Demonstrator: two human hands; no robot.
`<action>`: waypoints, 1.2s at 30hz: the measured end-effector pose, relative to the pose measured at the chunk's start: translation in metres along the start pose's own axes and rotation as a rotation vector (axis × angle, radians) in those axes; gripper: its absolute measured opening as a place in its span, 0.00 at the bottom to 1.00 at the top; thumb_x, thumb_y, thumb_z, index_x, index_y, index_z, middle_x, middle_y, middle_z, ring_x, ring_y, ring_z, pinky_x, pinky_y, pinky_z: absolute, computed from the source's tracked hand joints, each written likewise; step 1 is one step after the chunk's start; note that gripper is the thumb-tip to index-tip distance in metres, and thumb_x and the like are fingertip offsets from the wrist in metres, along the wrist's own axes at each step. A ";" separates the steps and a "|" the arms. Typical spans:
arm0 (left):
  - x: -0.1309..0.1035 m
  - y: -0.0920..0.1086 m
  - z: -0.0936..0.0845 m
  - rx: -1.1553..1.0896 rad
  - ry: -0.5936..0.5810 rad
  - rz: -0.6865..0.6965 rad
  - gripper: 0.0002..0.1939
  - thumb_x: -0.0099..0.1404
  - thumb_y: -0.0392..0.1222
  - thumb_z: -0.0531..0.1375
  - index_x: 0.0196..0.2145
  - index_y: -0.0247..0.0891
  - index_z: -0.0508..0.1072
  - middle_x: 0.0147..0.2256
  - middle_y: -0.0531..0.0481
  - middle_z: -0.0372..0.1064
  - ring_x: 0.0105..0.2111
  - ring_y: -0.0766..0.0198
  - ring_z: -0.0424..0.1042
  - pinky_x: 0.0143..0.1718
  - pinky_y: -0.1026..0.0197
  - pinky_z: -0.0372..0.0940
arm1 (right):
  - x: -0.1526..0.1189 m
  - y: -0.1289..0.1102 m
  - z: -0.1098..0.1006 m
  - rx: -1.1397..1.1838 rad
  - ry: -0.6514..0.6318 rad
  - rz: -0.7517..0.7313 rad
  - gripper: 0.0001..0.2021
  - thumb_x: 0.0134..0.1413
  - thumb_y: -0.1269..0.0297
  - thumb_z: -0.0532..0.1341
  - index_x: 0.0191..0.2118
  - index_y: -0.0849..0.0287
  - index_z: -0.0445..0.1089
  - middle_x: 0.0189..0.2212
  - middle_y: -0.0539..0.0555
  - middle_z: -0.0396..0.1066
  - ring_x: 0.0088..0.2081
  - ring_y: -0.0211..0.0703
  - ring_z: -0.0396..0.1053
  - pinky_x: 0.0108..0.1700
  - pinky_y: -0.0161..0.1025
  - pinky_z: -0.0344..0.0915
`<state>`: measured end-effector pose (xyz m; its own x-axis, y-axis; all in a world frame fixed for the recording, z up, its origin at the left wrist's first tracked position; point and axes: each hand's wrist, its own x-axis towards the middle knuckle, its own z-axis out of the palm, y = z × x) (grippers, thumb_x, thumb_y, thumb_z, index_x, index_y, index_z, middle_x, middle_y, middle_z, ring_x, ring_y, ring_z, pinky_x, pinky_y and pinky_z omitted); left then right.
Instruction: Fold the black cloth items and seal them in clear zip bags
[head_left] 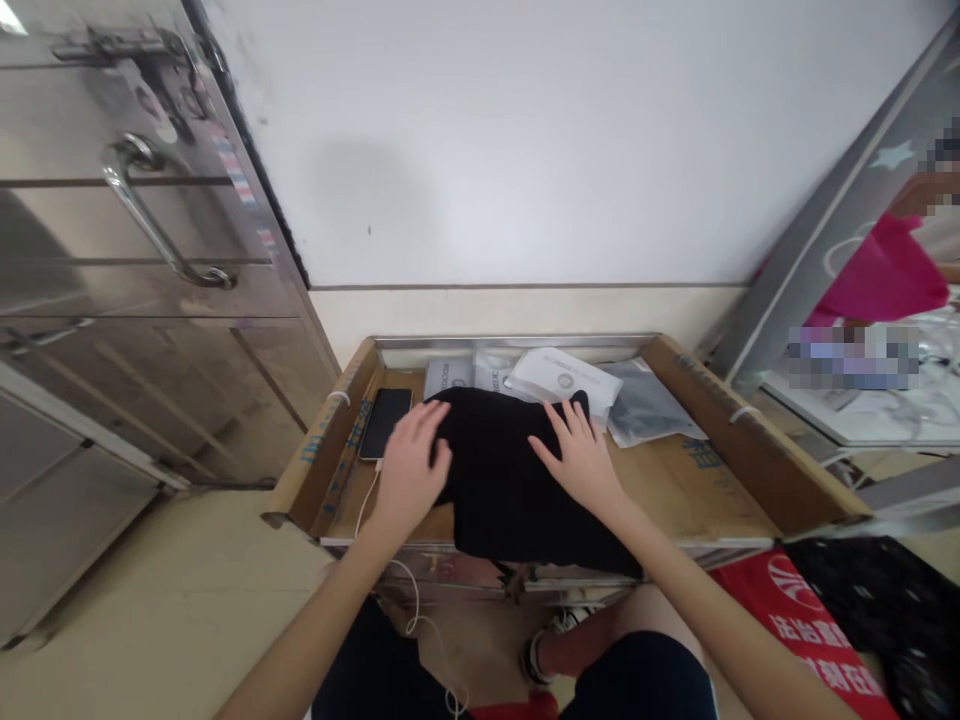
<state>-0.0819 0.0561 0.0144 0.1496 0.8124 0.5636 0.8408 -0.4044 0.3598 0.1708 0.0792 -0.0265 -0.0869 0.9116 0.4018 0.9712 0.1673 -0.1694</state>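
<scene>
A black cloth garment [510, 480] lies spread over the front of a cardboard-lined table, its lower part hanging past the front edge. At the garment's left side is my left hand [412, 460], fingers bent and thumb apart, its fingertips at the fabric's edge. My right hand [581, 455] rests on the upper right of the cloth with its fingers spread. A dark-screened phone [386, 422] with a white cable [367, 497] plugged in lies just left of my left hand.
Behind the garment lie a white printed packet [566, 380], grey-white packets [448, 376] and a clear bag with dark contents [654, 402]. Raised cardboard sides [757, 440] border the table. A metal door [150, 230] stands left; a red bag [802, 620] is low on the right.
</scene>
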 end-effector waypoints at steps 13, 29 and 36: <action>-0.006 -0.004 0.020 0.089 -0.225 0.003 0.25 0.66 0.51 0.49 0.57 0.42 0.58 0.58 0.43 0.55 0.57 0.53 0.56 0.55 0.49 0.53 | -0.003 -0.039 -0.015 0.211 -0.028 -0.196 0.29 0.60 0.56 0.44 0.64 0.63 0.45 0.63 0.62 0.46 0.64 0.51 0.40 0.61 0.55 0.46; -0.012 -0.016 -0.029 0.440 -0.543 -0.249 0.28 0.62 0.44 0.53 0.59 0.39 0.53 0.30 0.43 0.72 0.33 0.54 0.73 0.35 0.58 0.63 | -0.032 -0.084 0.002 0.434 -0.402 -0.402 0.37 0.55 0.42 0.46 0.63 0.64 0.46 0.63 0.61 0.44 0.64 0.49 0.39 0.63 0.53 0.40; 0.001 0.038 -0.015 0.022 -0.272 -0.007 0.27 0.64 0.43 0.50 0.60 0.45 0.50 0.40 0.49 0.71 0.41 0.60 0.70 0.47 0.57 0.61 | -0.007 -0.043 -0.009 1.185 -0.201 0.319 0.28 0.55 0.47 0.51 0.58 0.54 0.56 0.57 0.58 0.60 0.56 0.45 0.60 0.56 0.48 0.58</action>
<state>-0.0580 0.0358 0.0400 0.2756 0.8994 0.3393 0.8528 -0.3917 0.3455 0.1319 0.0628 -0.0141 -0.0178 0.9976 0.0668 0.1658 0.0688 -0.9838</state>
